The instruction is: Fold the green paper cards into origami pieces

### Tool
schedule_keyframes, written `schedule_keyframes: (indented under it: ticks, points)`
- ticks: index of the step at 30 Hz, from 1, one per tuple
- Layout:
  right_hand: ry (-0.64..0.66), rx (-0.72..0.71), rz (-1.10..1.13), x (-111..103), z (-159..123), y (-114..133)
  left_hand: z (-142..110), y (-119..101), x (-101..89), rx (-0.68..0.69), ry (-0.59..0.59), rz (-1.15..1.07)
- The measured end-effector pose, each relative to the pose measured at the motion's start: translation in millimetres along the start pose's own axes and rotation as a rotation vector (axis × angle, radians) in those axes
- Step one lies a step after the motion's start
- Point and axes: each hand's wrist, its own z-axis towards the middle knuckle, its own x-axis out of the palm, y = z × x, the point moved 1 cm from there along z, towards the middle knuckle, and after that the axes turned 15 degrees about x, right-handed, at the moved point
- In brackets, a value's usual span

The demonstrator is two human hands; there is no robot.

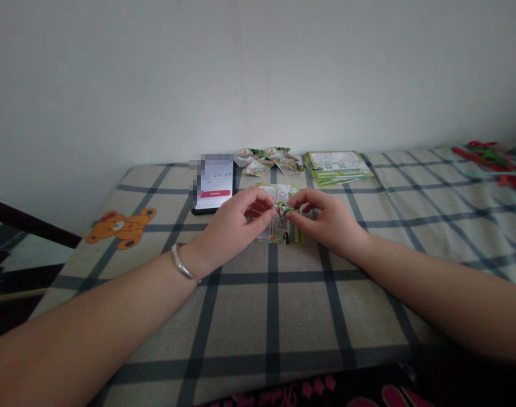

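Between my two hands is a small folded paper piece (282,209), printed green and white, pinched from both sides. My left hand (241,217), with a silver bangle at its wrist, grips the left end between thumb and fingers. At the other end, the thumb and index finger of my right hand (325,217) press on the paper. Beneath the fingertips a flat printed sheet (295,234) lies on the checked tablecloth (245,322), partly covered by my hands.
Behind my left hand lies a phone (217,183) with its screen lit. Several folded paper pieces (258,165) sit by the wall, beside a stack of printed sheets (338,167). An orange bear cutout (122,228) is at left; red and green items (490,161) lie far right.
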Motion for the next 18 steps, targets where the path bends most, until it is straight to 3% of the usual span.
schedule_keyframes:
  ticks: [18]
  points:
    - [0.079, 0.093, 0.135, 2.8, 2.6, -2.5, -1.4, 6.5, 1.8, -0.077, -0.051, -0.106]
